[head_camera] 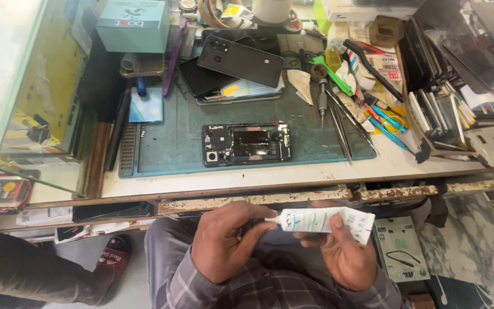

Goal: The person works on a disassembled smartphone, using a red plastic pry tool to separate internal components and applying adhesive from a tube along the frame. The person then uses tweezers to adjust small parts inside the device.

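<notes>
The bench point(293, 171) carries a green work mat point(172, 143), and on it, well beyond the grip, lies an opened phone point(246, 144) with its insides showing. Nearer, held over the lap below the bench edge, is a white glue tube point(322, 220) with faint printing, crimped flat at its far end. Its long axis runs nearly level, nozzle pointing toward the left hand point(227, 240), whose fingertips pinch the small white tip. The right hand point(344, 252) cradles the tube's body from beneath, fingers curled around it.

This is a phone repair workshop: an opened phone point(246, 144) lies on a green work mat point(167, 146), with tweezers point(341, 129), screwdriver point(322, 100) and spare screens point(438, 111) around.
</notes>
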